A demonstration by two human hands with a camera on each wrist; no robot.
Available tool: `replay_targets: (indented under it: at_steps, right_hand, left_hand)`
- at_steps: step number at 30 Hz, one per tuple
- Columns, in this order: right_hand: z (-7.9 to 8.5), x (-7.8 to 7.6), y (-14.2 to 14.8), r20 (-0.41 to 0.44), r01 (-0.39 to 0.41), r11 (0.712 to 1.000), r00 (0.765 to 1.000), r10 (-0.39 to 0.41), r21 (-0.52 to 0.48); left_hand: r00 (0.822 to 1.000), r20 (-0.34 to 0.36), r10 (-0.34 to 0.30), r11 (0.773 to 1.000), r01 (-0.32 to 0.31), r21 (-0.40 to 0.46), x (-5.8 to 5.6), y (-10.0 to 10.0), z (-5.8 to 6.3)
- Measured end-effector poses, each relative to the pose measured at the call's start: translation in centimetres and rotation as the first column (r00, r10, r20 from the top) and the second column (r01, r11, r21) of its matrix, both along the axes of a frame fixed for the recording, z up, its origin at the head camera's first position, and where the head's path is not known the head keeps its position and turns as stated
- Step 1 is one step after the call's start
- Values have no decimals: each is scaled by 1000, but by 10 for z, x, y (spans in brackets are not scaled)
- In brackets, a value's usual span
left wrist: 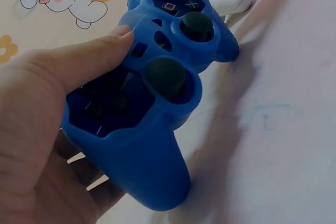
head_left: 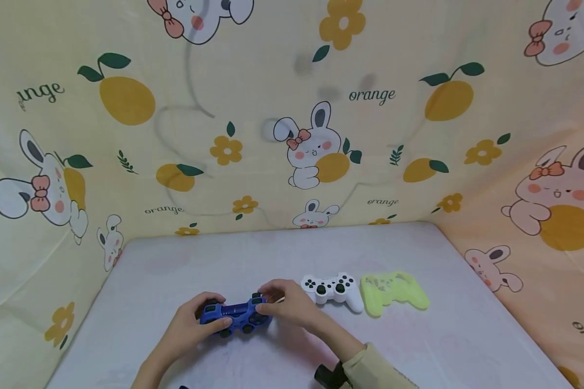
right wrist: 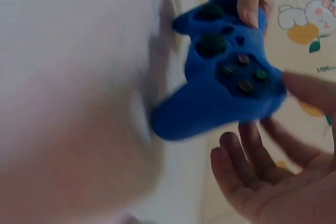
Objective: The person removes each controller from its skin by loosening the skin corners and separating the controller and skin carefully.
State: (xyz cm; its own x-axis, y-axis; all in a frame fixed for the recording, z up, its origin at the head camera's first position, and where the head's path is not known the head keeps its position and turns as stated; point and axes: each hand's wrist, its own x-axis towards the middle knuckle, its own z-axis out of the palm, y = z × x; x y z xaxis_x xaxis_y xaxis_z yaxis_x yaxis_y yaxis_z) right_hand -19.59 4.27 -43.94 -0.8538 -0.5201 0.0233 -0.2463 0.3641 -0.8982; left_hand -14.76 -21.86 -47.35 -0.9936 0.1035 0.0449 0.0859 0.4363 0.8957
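A blue game controller point(head_left: 236, 310) with black thumbsticks is held tilted above the table. My left hand point(head_left: 190, 324) grips one end, its thumb lying across the front face between the direction pad and the middle buttons, its fingers behind. At the other end, my right hand point(head_left: 292, 305) pinches the upper corner near the shoulder buttons between thumb and fingers. In the right wrist view, the other fingers of that right hand point(right wrist: 283, 177) are loosely bent beneath the controller point(right wrist: 220, 93). The left wrist view shows the symbol buttons and both sticks of the controller point(left wrist: 142, 166).
A white game controller point(head_left: 352, 300) lies right of my hands. Beside it sits a light green controller-shaped cover point(head_left: 394, 294). The table point(head_left: 199, 259) is bounded by patterned cloth walls point(head_left: 253, 81). A dark strapped object point(head_left: 328, 375) is at my right wrist.
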Motion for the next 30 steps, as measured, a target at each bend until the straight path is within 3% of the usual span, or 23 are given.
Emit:
replay_targets:
  at_steps: [4,8,16,23,30]
  right_hand:
    - [11,-12,-2,-126,-194,977,971,204,84]
    - [10,-21,-7,-152,-316,941,931,332,124]
    - [8,-24,-14,-164,-357,921,910,380,153]
    - [6,-29,-16,-126,-349,929,923,363,125]
    - [2,-37,-13,-168,-402,907,892,419,125]
  left_hand:
    - [999,4,-33,999,33,-24,-1,-2,2]
    - [997,-11,-76,996,75,-51,-2,-2,3]
    - [990,-36,-133,986,129,-102,-4,-1,4]
    - [992,-2,-129,988,129,-84,-5,-4,1]
    - [989,-24,-143,988,141,-63,-6,-2,-2]
